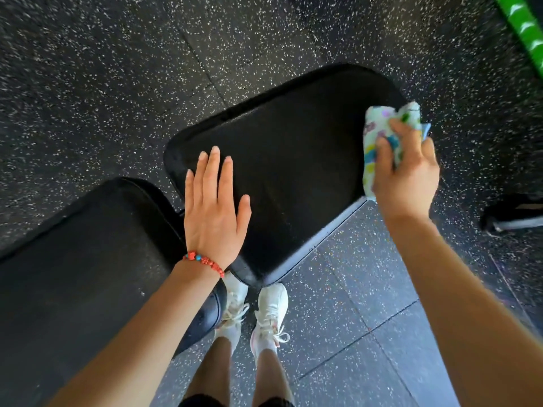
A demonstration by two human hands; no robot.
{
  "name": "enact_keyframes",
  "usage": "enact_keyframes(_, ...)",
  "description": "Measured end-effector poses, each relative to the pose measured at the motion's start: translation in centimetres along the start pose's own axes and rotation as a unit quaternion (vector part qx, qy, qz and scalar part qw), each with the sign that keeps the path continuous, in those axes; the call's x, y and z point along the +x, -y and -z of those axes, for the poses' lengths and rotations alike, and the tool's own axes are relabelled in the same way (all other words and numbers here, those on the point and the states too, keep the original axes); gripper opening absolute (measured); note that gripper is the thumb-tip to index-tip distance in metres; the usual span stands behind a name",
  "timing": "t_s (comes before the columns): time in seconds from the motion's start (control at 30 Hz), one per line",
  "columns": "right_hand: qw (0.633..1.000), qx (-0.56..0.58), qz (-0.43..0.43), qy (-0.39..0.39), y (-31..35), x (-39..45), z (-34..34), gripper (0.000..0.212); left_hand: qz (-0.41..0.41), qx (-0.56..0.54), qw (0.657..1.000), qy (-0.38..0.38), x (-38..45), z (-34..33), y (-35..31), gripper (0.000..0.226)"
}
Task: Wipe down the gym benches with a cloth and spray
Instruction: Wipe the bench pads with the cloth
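seat pad (293, 160): black, padded, rounded corners, angled across the middle of the view; pale metal edge showing along its near right side.

second pad (88, 259): black, padded, lower left, just beside the seat pad, a narrow gap between the two.

left hand (216, 207): laid flat on the near left part of the seat pad, fingers straight and slightly spread, palm down, holding nothing. red beaded bracelet (204, 262) with a few blue beads round the wrist.

right hand (407, 171): at the right edge of the seat pad, fingers curled, gripping the cloth.

cloth (382, 136): white with coloured print in yellow, green, blue and pink; bunched in the right hand, at the far right corner of the seat pad; touching the pad or just above it, cannot tell which; slightly blurred.

spray: not seen in view.

floor (88, 83): black rubber tiles with white flecks, seams visible.

white shoes (270, 309): a pair, laced, on the floor below the near corner of the seat pad, bare legs above.

green object (526, 27): upper right corner, white marks on it, partly cut off.

black shoe (511, 218): white sole, right edge, on the floor, partly cut off.
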State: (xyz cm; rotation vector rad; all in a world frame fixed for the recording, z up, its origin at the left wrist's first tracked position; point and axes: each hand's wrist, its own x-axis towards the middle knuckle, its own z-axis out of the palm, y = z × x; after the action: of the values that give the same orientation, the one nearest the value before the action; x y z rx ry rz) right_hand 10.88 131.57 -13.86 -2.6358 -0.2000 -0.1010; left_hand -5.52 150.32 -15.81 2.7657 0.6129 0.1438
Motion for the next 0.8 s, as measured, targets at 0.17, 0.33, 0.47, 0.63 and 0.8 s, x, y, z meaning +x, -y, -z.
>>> enact_keyframes(0.17,0.999,0.036,-0.027,-0.006,3.0,-6.9,-1.2,0.031,0.001,-0.018,1.0,0.014,-0.1,0.2,0.0,0.055)
enact_keyframes(0.33,0.995,0.044,0.058,0.071,7.2,-14.9,-1.9,0.031,-0.024,-0.025,0.998,0.045,-0.4,1.1,0.6,0.053)
enact_keyframes(0.47,0.991,0.049,0.049,0.11,8.9,-17.0,-1.7,0.027,-0.046,-0.028,0.995,0.084,-1.7,2.7,0.9,0.052)
enact_keyframes(0.63,0.965,0.158,-0.056,0.2,9.0,-16.2,0.9,0.027,-0.055,-0.029,0.992,0.11,-4.1,5.8,0.7,0.052)
enact_keyframes(0.8,0.957,0.204,-0.156,0.135,8.9,-16.4,4.8,0.025,-0.07,-0.034,0.988,0.133,-5.5,9.2,-0.7,0.052)
